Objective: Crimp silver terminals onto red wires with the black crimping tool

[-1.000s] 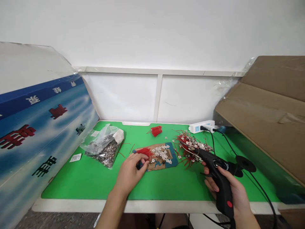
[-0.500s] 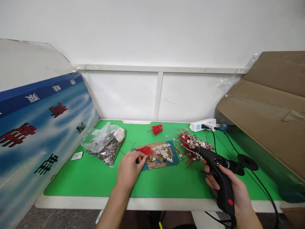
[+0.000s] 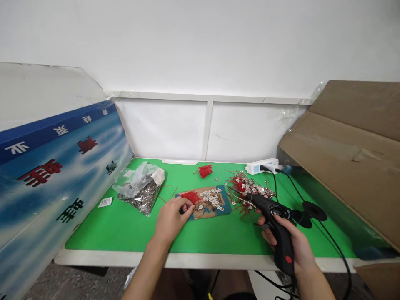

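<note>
My right hand (image 3: 295, 239) is wrapped round a black soldering gun (image 3: 275, 227) with a spool holder at its side, its thumb on top. The gun's tip points left, over a pile of red wires with metal tabs (image 3: 246, 185). My left hand (image 3: 173, 216) rests at the left edge of a piece of printed cardboard (image 3: 204, 213), thumb and fingers pinched together. What they pinch is too small to make out; a dark bit shows between them. Red wires (image 3: 190, 196) lie on the cardboard beside those fingers, with several silvery tabs (image 3: 212, 198) to their right.
A clear plastic bag of small metal parts (image 3: 143, 196) lies at left, near a white label (image 3: 105, 202). A red wire bundle (image 3: 205, 171) stands behind the cardboard. Cables run from a white power strip (image 3: 261, 166). A blue printed panel (image 3: 62, 166) and a cardboard box (image 3: 353, 141) flank the green mat.
My view has shifted slightly, so the side panels sit further inward. The soldering gun's tip is a little further left, nearer the cardboard. My left hand keeps its pinch at nearly the same spot.
</note>
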Available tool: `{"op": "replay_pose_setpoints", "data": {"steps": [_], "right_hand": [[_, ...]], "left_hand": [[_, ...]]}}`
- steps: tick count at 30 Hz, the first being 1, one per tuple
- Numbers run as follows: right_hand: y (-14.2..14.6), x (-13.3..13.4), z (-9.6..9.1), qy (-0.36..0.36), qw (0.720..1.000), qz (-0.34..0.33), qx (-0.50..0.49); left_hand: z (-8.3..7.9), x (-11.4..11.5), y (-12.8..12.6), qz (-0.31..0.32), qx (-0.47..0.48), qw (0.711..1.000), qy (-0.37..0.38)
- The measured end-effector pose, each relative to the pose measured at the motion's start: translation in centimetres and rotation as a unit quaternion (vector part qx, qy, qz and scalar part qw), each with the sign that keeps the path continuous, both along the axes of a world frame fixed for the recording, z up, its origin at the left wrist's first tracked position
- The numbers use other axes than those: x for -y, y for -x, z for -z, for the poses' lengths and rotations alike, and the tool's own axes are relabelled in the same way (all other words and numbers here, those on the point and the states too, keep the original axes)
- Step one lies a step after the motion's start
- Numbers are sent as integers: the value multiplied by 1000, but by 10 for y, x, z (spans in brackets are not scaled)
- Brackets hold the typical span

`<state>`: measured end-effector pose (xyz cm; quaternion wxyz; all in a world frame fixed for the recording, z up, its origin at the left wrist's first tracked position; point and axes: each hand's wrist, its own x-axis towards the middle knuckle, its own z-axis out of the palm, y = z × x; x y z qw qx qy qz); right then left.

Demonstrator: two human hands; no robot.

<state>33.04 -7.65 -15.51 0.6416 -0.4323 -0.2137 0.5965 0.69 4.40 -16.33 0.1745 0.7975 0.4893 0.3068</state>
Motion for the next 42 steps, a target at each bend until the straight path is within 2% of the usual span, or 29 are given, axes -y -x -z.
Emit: {"op": "replay_pose_setpoints", "data": {"steps": [6,10,14,20,25,31,42], "right_hand": [[1,-3,-3,31,996,-71,48],[10,-15,-9,45,986,-129,98],[19,-30,-9,31,974,-166,154],[20,-33,3,43,960,-177,214],[24,-33,0,60,952,-181,240],[27,-35,-6,91,946,-182,252],[24,-36,-4,109,944,-197,241]], "left_hand": [[-7,5,4,5,-5,1000,22],[2,15,8,22,40,999,17],[12,22,10,9,64,998,5],[6,25,6,-6,60,998,33],[-2,26,-5,-27,47,998,31],[0,23,-2,-5,61,996,62],[3,23,-3,-8,22,998,57]]}}
